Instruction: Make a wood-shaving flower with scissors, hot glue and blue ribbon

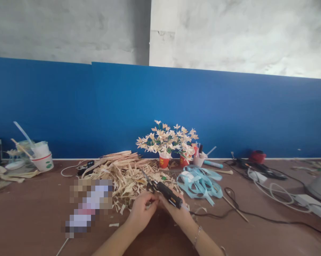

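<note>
My left hand [143,209] is closed in a pinch, its fingertips meeting those of my right hand; anything between them is too small to make out. Over my right hand [177,209] lies a black pen-shaped glue gun [167,193], with a pale stick at its back end and its tip pointing up and left. This hand is closed around it, partly hidden by its body. Just beyond my fingers, dark-handled scissors [150,185] rest against a heap of pale dry husk strips [125,174].
Behind the heap stand pale flowers [168,137] in red cups [164,162]. Light-blue ribbon [199,183] lies to their right. A black cord [224,216] and white cables [276,192] cross the right side. At left are a blurred-out object [89,206] and a white tub [43,163].
</note>
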### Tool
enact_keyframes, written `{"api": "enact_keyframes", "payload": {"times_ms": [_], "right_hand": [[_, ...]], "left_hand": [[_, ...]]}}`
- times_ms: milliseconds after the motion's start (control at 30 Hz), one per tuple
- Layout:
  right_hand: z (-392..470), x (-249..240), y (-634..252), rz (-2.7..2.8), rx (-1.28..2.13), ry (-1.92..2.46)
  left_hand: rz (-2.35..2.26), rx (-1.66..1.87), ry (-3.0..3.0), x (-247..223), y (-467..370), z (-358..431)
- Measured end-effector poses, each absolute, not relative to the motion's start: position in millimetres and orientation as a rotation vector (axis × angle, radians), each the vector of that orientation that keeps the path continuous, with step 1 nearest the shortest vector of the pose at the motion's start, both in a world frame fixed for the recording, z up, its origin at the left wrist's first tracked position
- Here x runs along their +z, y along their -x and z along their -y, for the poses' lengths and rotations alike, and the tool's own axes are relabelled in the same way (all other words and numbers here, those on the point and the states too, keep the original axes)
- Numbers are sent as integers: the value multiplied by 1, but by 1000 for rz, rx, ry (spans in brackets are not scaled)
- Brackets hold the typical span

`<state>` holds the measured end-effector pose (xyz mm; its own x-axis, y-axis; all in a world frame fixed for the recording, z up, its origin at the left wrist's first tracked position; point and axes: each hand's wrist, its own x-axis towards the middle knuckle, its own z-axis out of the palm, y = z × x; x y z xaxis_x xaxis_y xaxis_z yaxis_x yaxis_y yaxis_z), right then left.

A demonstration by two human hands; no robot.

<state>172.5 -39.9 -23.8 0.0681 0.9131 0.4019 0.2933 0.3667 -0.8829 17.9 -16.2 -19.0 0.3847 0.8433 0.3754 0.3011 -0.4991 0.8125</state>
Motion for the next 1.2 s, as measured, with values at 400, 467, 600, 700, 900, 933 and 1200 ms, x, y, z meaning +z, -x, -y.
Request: {"api": "enact_keyframes", "payload": {"times_ms": [400, 467, 600, 700, 900, 933, 1200], "right_hand": [[40, -27, -173, 1532, 583, 1165], [41, -25, -173, 1549, 569, 1177], [41, -23, -172, 1542, 580, 1183], [41, -21, -172, 1534, 583, 1182], [42, -16, -174, 1537, 562, 1217], [41, -16, -174, 1538, 570, 1212], [41, -20, -180, 1531, 495, 1242]], "left_hand": [[-985, 1041, -2015, -25, -19, 15], [-987, 1061, -2060, -25, -19, 16], [-997, 1082, -2169, -18, -18, 20], [-1004, 1063, -2247, -13, -17, 22], [-972, 1055, -2298, -13, -16, 22], [-971, 1068, -2286, -14, -17, 21], [-1165, 1154, -1914, -21, -12, 7]]}}
